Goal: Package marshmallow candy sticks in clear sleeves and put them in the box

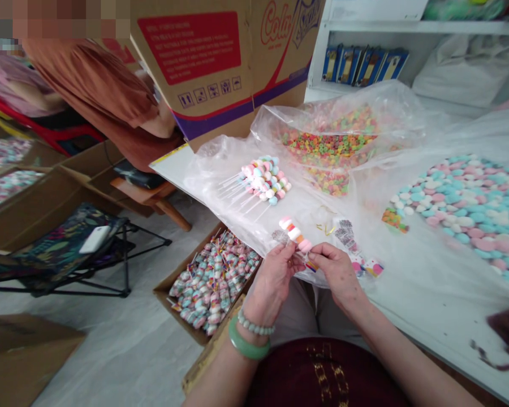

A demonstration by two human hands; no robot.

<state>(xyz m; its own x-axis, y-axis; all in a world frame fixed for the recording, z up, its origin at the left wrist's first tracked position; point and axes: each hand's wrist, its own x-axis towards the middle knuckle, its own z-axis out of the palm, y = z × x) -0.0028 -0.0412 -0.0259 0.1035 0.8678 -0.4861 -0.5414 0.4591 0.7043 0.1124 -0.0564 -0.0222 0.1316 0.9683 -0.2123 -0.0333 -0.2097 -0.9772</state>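
A candy skewer (296, 233) of pink, white and orange pieces is held between my two hands above the table's near edge. My left hand (279, 271) is closed around its lower end, with a bracelet and a green bangle on the wrist. At the same end, my right hand (334, 270) pinches a colourful printed wrapper (311, 265); the stick is hidden by my fingers. Beyond them, several candy skewers (266, 180) lie piled with white sticks pointing left. Printed clear wrappers (348, 236) and gold twist ties (326, 229) lie close to my right hand.
A carton (163, 302) of wrapped candy skewers stands below the table's left edge. Plastic bags hold fruit-coloured rings (331, 144) and pastel candies (483, 209). A tall cardboard box (220, 62) stands behind. Another person (97, 85) sits at left, near a folding stool (63, 249).
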